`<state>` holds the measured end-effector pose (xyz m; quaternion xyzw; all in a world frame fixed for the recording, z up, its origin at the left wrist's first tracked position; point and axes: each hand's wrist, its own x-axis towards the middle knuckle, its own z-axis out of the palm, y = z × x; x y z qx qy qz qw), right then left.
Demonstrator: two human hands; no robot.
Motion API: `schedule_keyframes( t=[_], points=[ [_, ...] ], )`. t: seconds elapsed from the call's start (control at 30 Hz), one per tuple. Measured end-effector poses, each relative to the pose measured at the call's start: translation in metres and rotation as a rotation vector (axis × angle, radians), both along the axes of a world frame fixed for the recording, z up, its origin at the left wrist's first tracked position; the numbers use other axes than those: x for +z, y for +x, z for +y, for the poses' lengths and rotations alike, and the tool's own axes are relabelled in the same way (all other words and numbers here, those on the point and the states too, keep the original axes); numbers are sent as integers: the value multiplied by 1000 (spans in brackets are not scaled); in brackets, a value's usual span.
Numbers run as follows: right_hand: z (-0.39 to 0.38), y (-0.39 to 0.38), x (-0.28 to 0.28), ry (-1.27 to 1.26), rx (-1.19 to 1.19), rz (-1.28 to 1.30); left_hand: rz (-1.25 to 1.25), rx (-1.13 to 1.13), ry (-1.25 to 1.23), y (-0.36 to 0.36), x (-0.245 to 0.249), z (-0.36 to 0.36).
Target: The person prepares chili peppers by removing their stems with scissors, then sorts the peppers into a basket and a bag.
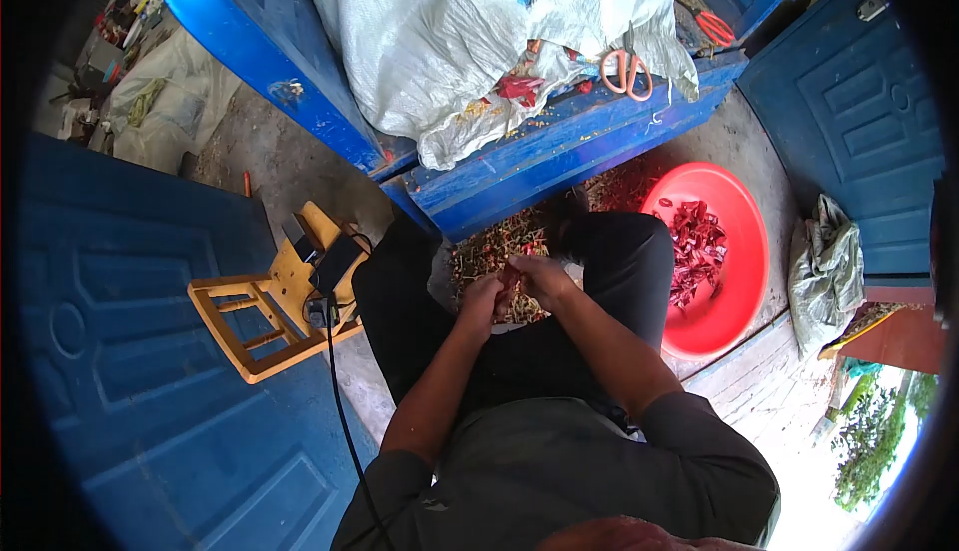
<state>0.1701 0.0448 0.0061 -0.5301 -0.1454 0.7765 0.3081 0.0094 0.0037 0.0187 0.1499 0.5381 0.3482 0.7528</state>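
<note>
My left hand (481, 303) and my right hand (544, 277) meet between my knees, both closed on a dried red chili pepper (509, 281) held between the fingers. Under the hands, on the ground, lies a pile of chili seeds and stems (489, 251). To the right stands a red plastic basin (744, 251) with several cut red chili pieces (696, 246) inside. A white woven sack (450, 31) with red chilies spilling from its mouth lies on the blue cart (559, 146) in front of me.
Orange-handled scissors (625, 73) lie on the cart edge, a second pair (713, 26) further back. A small wooden stool (275, 296) with a black device and cable stands at my left. Blue doors (130, 351) flank both sides. A grey crumpled sack (824, 271) lies beside the basin.
</note>
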Motion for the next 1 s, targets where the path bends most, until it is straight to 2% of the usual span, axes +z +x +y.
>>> schedule_keyframes(
  t=[0.03, 0.1, 0.17, 0.23, 0.27, 0.33, 0.43, 0.47, 0.5, 0.57, 0.6, 0.63, 0.7, 0.73, 0.8, 0.83, 0.87, 0.9, 0.97, 1.0],
  points=[
    [3, -2, -1, -9, -1, -1, -65, -5, 35, 0, 0, 3],
    [9, -5, -17, 12, -184, 153, -90, 34, 1, 6, -10, 10],
    [12, -4, -26, 19, -177, 132, -114, 71, -33, 10, -20, 13],
    [12, -4, -23, 176, -113, -138, -129, 90, -58, 13, -27, 15],
    [12, -8, -21, 172, -110, -141, -131, 92, -62, 14, -26, 16],
    [7, -16, -19, 968, -79, -1101, -111, 69, -53, 17, -25, 14],
    [11, -9, -36, 889, -63, -991, -135, 75, -40, 14, -21, 13],
    [9, -10, -29, 434, -206, -439, -135, 76, -43, 13, -18, 13],
    [14, -5, -30, 436, -204, -439, -136, 78, -41, 10, -14, 11],
    [25, 18, -29, 94, -380, -235, -167, 84, -45, 4, -4, 3],
    [28, 25, -34, 161, -254, -266, -167, 81, -49, 0, -4, -1],
    [24, 29, -38, 156, -256, -268, -171, 93, -27, -4, -4, -5],
    [18, 31, -38, 512, 28, -664, -177, 116, -9, -8, -4, -7],
    [15, 34, -39, 496, 40, -661, -196, 126, -11, -7, -9, -5],
    [5, 43, -61, 1077, 146, -966, -219, 158, -2, -6, -15, -6],
    [-2, 41, -60, 973, 170, -905, -220, 169, 18, -6, -14, -7],
    [-6, 33, -28, 718, 154, -658, -248, 167, 29, -7, -13, -9],
    [-8, 25, -8, 700, 157, -654, -279, 165, 59, -8, -10, -7],
    [-10, 13, 22, 315, 150, -297, -248, 130, 59, -9, -4, -7],
    [-11, 8, 31, 360, 253, -293, -219, 97, 70, -9, -3, -11]
  ],
)
